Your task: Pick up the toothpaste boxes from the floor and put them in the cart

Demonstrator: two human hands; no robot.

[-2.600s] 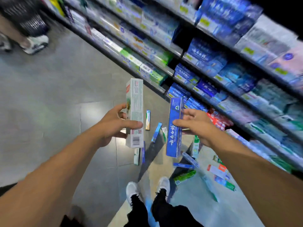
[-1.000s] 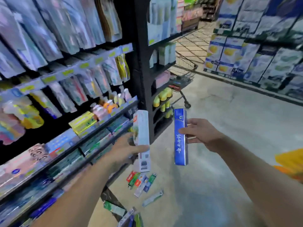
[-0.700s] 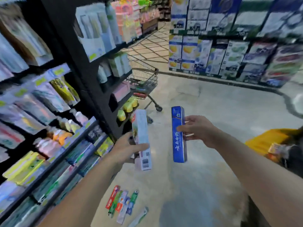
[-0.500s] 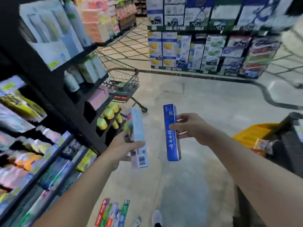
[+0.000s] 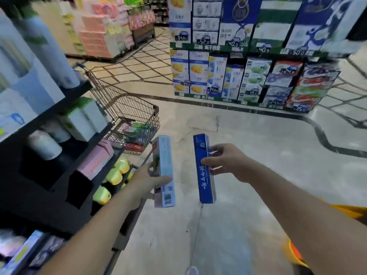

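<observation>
My left hand [image 5: 146, 180] grips a pale white-and-blue toothpaste box [image 5: 164, 165], held upright with its barcode end down. My right hand [image 5: 228, 161] grips a dark blue toothpaste box [image 5: 204, 175], also upright, a short gap to the right of the pale one. The wire shopping cart [image 5: 127, 108] stands ahead and to the left, against the end of the dark shelf unit. Several boxes lie in its basket. Both held boxes are short of the cart, lower in the view and right of its basket. No boxes on the floor are in view.
A dark shelf unit [image 5: 65, 153] with white packs, pink boxes and yellow-green bottles fills the left. A stacked display of cartons [image 5: 248, 76] stands across the aisle ahead. Bare concrete floor [image 5: 248, 139] lies between. An orange-yellow object [image 5: 294, 253] sits at the lower right.
The view has swung from the toothpaste shelf and scattered floor boxes round to the aisle end; the cart has come nearer. Both hands have kept the same boxes throughout.
</observation>
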